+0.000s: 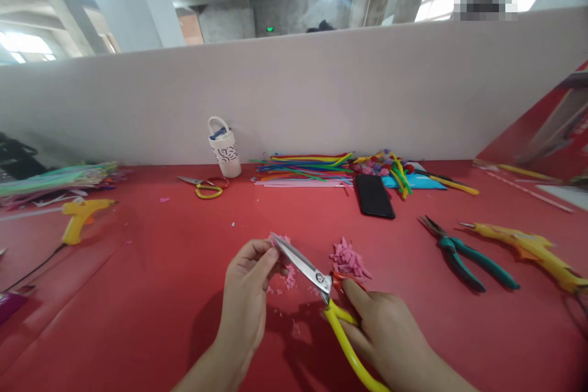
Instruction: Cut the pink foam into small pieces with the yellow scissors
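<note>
My right hand [386, 324] grips a pair of scissors [307, 266] with one yellow and one red handle, its blades pointing up and left. The blade tips reach the fingertips of my left hand [250, 285], which pinches a small pink piece [274, 239]; the fingers partly hide it. Under the blades lie small pink scraps [290, 277] on the red table [151, 306]. A heap of short pink strips [349, 257] rests just beyond the scissors, above my right hand.
Green-handled pliers [463, 257] and a yellow glue gun [528, 245] lie at right. Behind are a black phone [375, 196], coloured pipe cleaners [303, 165], a white cup [225, 150] and second scissors [206, 187]. Another glue gun [82, 217] is at left. A pale partition [294, 92] closes the back.
</note>
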